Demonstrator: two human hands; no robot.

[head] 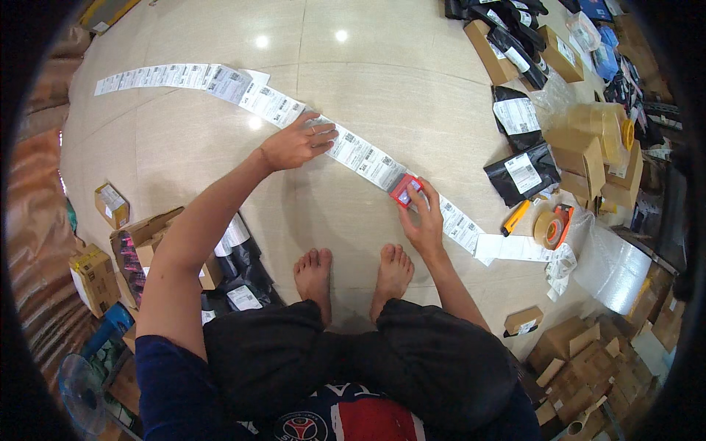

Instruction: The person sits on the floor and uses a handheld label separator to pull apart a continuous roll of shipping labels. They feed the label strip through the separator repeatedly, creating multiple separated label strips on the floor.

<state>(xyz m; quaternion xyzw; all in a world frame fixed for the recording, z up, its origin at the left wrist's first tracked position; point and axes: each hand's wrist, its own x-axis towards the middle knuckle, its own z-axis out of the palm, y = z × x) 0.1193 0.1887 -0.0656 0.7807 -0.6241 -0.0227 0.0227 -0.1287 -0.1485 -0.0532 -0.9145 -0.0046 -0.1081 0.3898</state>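
A long strip of printed shipping labels (364,156) lies across the tiled floor, running from upper left to lower right. My left hand (303,140) rests palm down on its middle, fingers a little apart, holding nothing. Farther right, my right hand (423,216) grips a small red self-inking stamp (406,191), which is set down on the strip. The stamp covers part of the label under it, so any mark there is hidden. Grey shading shows on the strip beside the stamp and on a label (229,84) near the upper left.
Right of the strip are black wrapped parcels (524,173), a yellow utility knife (515,218), a tape dispenser (553,226) and a bubble wrap roll (612,267). Cardboard boxes (579,369) pile up at lower right. On the left stand an open carton (132,242) and a small fan (83,392).
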